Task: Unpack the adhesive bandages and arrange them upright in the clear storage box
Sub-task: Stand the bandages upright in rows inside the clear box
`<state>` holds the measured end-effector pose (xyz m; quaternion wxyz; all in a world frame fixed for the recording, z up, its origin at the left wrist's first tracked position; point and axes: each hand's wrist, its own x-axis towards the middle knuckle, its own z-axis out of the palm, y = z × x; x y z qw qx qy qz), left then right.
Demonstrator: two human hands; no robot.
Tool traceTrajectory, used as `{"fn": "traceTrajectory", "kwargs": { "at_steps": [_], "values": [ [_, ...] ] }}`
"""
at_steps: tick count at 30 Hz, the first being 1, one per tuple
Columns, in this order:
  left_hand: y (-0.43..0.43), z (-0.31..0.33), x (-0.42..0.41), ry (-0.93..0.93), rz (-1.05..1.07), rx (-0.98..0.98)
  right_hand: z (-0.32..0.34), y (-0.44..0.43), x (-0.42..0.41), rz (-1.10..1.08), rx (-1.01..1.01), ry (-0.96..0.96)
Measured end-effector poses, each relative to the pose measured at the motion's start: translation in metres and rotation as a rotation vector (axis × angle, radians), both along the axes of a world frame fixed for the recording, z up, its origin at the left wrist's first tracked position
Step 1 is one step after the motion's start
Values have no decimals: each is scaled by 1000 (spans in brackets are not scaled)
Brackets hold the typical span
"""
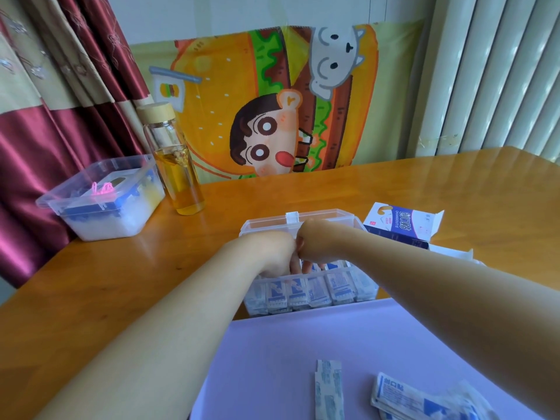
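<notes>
The adhesive bandages (pixel 315 291) are standing upright in a row along the front wall of the clear storage box (pixel 251 300), which is sitting on the counter (pixel 454 192) at the far edge of a lilac mat (pixel 288 359). The box's lid (pixel 327 218) is standing open behind it. Both hands are reaching down into the box from above, side by side and touching each other. The left hand (pixel 269 253) is dipping its fingers (pixel 295 265) among the wrappers. The right hand (pixel 318 237) is curling over just beside it. I cannot tell whether either grip is clamped on a bandage, since the fingertips are hidden inside the box.

More loose bandages are lying flat on the mat near the viewer: two narrow strips (pixel 328 389) and a small heap (pixel 424 401) to their right. An opened blue-and-white carton (pixel 400 225) is lying to the right of the box. Further left, a glass bottle (pixel 178 165) of amber liquid is standing next to a lidless plastic bin (pixel 100 198). A cartoon cloth (pixel 272 101) and a maroon curtain (pixel 60 86) are hanging behind the counter
</notes>
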<state>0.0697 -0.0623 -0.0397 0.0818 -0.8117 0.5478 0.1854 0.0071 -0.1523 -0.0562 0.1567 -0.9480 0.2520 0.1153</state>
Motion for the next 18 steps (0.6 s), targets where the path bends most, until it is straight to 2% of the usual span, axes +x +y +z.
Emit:
{"fn": "traceTrajectory", "kwargs": {
  "at_steps": [3, 7, 10, 14, 18],
  "values": [
    [0, -2, 2, 31, 7, -10, 3, -2, -2, 2, 17, -3],
    [-2, -6, 6, 12, 10, -1, 5, -2, -8, 135, -177, 121],
    [-3, -8, 7, -8, 4, 10, 4, -1, -10, 186, -263, 141],
    [-2, -6, 6, 9, 10, -8, 8, 0, -13, 168, -259, 89],
    [7, 8, 1, 42, 33, -142, 27, 4, -29, 85, -199, -111]
  ]
}}
